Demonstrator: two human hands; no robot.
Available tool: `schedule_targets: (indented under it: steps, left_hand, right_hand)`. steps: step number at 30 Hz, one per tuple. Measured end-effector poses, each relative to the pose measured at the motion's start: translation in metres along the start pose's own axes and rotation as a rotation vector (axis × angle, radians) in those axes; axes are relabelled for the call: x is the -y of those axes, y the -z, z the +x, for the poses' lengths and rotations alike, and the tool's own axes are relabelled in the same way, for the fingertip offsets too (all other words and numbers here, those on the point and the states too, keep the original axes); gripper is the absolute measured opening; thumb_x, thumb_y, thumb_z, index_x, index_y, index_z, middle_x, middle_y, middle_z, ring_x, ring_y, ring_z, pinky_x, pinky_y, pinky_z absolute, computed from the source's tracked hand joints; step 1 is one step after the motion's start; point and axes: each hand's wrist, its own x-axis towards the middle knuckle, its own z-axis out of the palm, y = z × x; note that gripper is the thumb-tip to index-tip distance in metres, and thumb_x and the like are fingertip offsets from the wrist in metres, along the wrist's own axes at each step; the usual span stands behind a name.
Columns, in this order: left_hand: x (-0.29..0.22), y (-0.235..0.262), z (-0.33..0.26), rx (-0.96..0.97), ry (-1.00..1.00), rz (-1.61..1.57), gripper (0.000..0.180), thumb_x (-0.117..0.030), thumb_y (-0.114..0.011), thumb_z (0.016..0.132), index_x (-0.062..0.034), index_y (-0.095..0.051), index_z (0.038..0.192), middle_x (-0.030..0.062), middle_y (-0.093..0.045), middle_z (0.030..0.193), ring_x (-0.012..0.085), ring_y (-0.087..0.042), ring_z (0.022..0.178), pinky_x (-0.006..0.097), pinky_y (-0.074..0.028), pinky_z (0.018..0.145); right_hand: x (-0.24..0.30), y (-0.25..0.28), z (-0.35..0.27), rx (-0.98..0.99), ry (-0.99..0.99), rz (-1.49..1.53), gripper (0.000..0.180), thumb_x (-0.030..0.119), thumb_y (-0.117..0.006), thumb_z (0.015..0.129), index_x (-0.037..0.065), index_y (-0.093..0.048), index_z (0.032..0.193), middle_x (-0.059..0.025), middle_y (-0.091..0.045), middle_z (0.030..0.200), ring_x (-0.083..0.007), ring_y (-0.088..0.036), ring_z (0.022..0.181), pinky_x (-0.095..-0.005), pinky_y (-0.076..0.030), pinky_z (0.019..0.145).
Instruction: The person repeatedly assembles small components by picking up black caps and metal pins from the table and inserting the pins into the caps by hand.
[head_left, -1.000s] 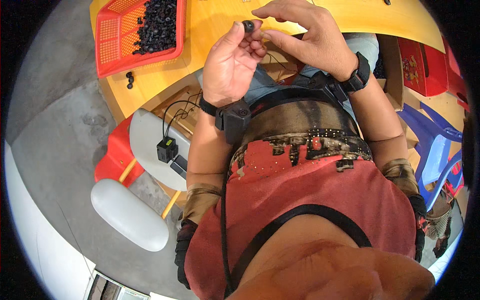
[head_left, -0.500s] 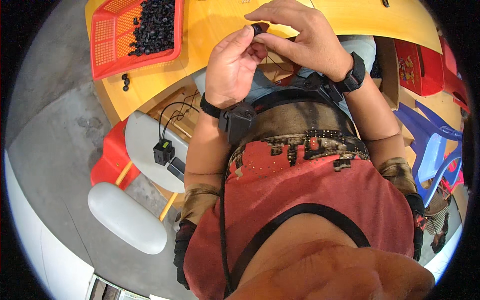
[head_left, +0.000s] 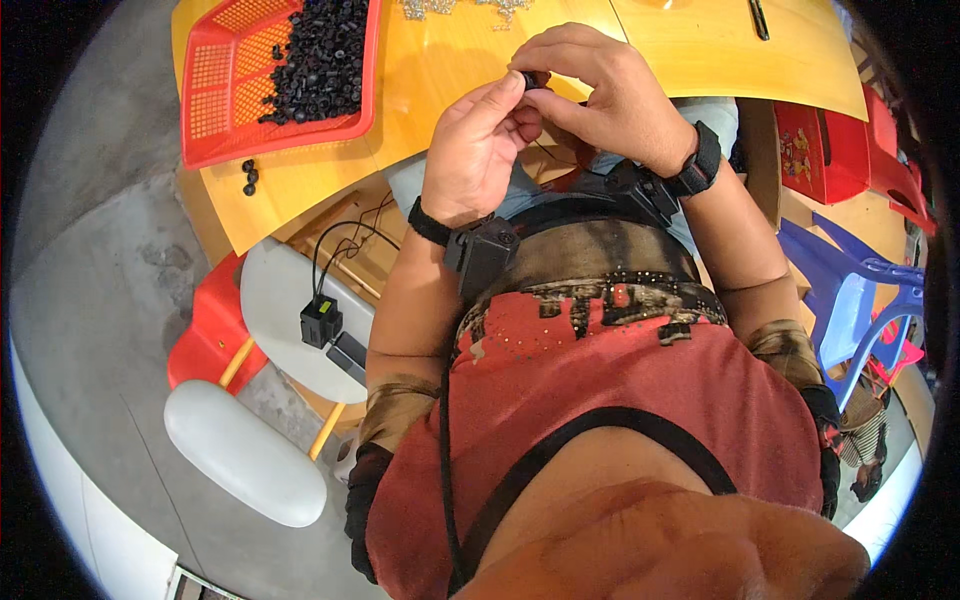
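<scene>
Above the table's near edge, both my hands meet at a small round black part [head_left: 532, 80]. My left hand [head_left: 478, 150] pinches it between thumb and fingers. The thumb and forefinger of my right hand [head_left: 612, 95] close on it from the other side, hiding much of its shape. To the left, a red plastic basket [head_left: 225, 150] holds a heap of similar small black parts [head_left: 318, 70]. Several loose black parts [head_left: 250, 178] lie on the yellow table [head_left: 420, 60] beside the basket's near rim.
Small clear or silvery pieces [head_left: 505, 10] lie at the table's far side, and a black pen-like object [head_left: 760, 20] at far right. A white chair [head_left: 245, 455] stands left with a black device [head_left: 322, 322] on it. Blue chair [head_left: 850, 290] and red box [head_left: 820, 150] are right.
The view has shifted, showing more of the table's far side. Both hands stay together on the black part, their fingers slightly repositioned.
</scene>
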Motion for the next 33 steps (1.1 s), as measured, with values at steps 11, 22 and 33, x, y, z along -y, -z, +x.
schedule_targets:
  steps: [11, 22, 33]
  left_hand:
    - [-0.003, 0.011, 0.003, -0.090, 0.057, -0.046, 0.030, -0.020, -0.057, 0.090, 0.0006, -0.058, 0.112, 0.0059, -0.062, 0.097, 0.0108, -0.055, 0.081, 0.025, -0.046, 0.073]
    - [-0.006, 0.034, 0.006, -0.085, 0.033, -0.184, 0.026, -0.018, -0.055, 0.091, -0.0028, -0.057, 0.112, 0.0044, -0.061, 0.095, 0.0114, -0.056, 0.077, 0.025, -0.047, 0.067]
    - [0.000, 0.031, 0.009, -0.036, 0.000, -0.141, 0.024, -0.017, -0.054, 0.092, -0.0029, -0.058, 0.111, 0.0052, -0.062, 0.093, 0.0119, -0.056, 0.078, 0.026, -0.047, 0.068]
  right_hand:
    - [-0.037, 0.060, 0.051, -0.060, -0.346, -0.038, 0.022, 0.011, -0.070, 0.076, 0.000, -0.068, 0.094, -0.0109, -0.068, 0.083, -0.0138, -0.064, 0.070, -0.0258, -0.050, 0.062]
    - [-0.050, 0.025, 0.020, -0.181, -0.442, -0.030, 0.021, 0.014, -0.069, 0.081, -0.003, -0.067, 0.094, -0.0093, -0.066, 0.082, -0.0129, -0.060, 0.069, -0.0250, -0.048, 0.061]
    - [-0.036, -0.005, -0.014, 0.015, -0.230, -0.207, 0.016, 0.013, -0.063, 0.079, 0.004, -0.065, 0.092, -0.0137, -0.060, 0.081, -0.0311, -0.058, 0.079, -0.0375, -0.049, 0.069]
